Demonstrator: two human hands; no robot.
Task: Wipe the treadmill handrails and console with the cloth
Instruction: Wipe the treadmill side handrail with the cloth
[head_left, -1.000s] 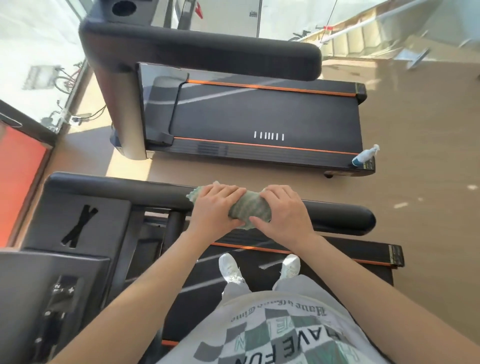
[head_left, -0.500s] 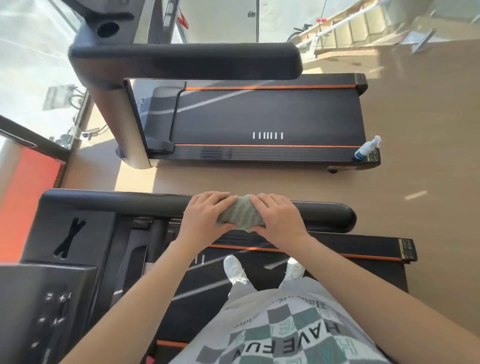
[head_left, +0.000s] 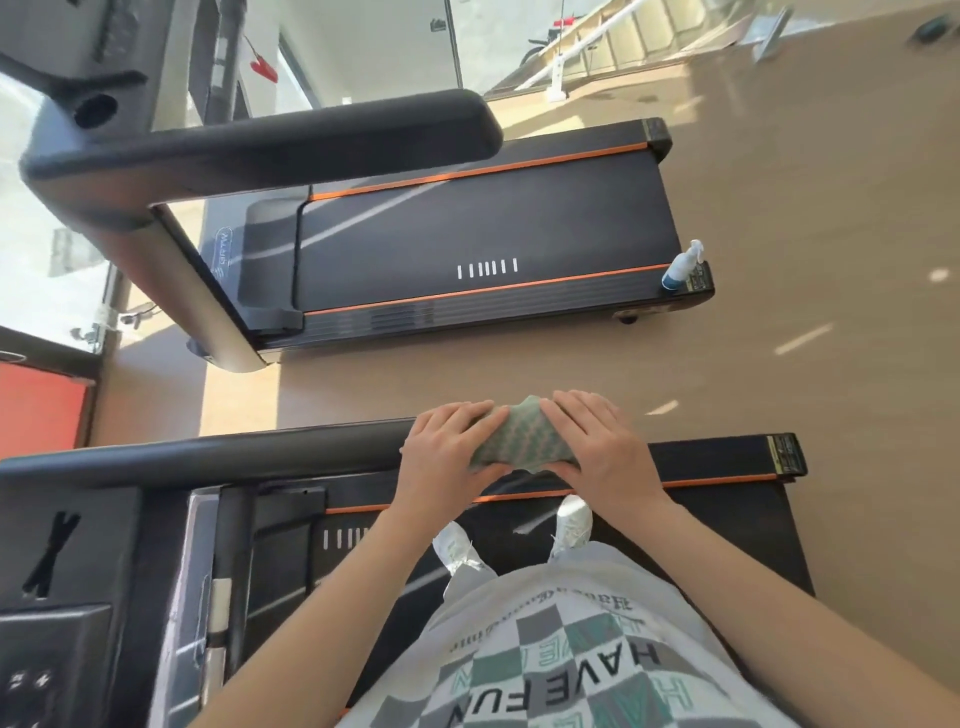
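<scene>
A green patterned cloth (head_left: 519, 437) is wrapped over the free end of the black padded handrail (head_left: 234, 457) of the treadmill I stand on. My left hand (head_left: 451, 448) grips the cloth's left part, fingers curled over the rail. My right hand (head_left: 597, 448) grips its right part and hides the rail's tip. The dark console (head_left: 57, 654) with buttons sits at the lower left.
A second treadmill (head_left: 483, 244) stands ahead across a strip of wooden floor, its handrail (head_left: 291, 140) reaching toward the middle. A white spray bottle (head_left: 681, 265) stands on that treadmill's rear corner. My white shoes (head_left: 570, 525) are on the belt below.
Both hands have slid the cloth rightward along the handrail, from its middle to its free end. The rail's tip, visible earlier, is now covered.
</scene>
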